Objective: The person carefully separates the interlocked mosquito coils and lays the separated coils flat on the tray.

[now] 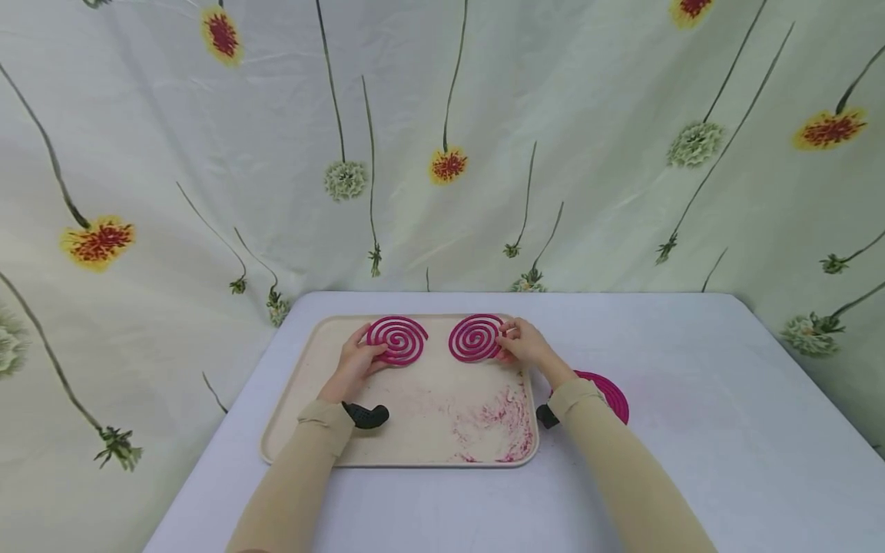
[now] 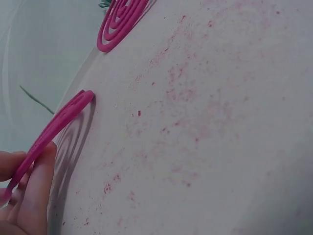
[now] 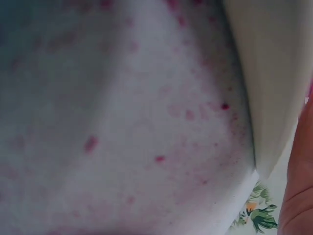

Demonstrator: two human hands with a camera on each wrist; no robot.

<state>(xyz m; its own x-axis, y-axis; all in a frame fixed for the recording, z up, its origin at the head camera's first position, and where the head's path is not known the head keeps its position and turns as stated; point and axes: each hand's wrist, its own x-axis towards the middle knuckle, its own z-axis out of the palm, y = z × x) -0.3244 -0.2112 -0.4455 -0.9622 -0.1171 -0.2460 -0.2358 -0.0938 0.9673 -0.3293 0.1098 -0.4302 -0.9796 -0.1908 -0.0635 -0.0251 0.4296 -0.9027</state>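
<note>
Over the far part of the cream tray [image 1: 422, 453], each hand has a magenta spiral mosquito coil. My left hand [image 1: 354, 362] pinches the left coil [image 1: 397, 340] by its left side, thumb over the face. In the left wrist view this coil [image 2: 58, 120] is seen edge-on between thumb and fingers, tilted, its shadow falling on the tray. My right hand [image 1: 527, 343] pinches the right coil [image 1: 474, 339] at its right edge. Only part of the right hand [image 3: 301, 191] shows at the border of the right wrist view, its fingertips out of frame.
More magenta coil [image 1: 611, 393] lies on the white table [image 1: 691, 430] right of the tray, partly covered by the right forearm. Pink crumbs and smears [image 1: 501, 426] mark the tray's near right part. A flower-print cloth [image 1: 608, 153] hangs behind the table.
</note>
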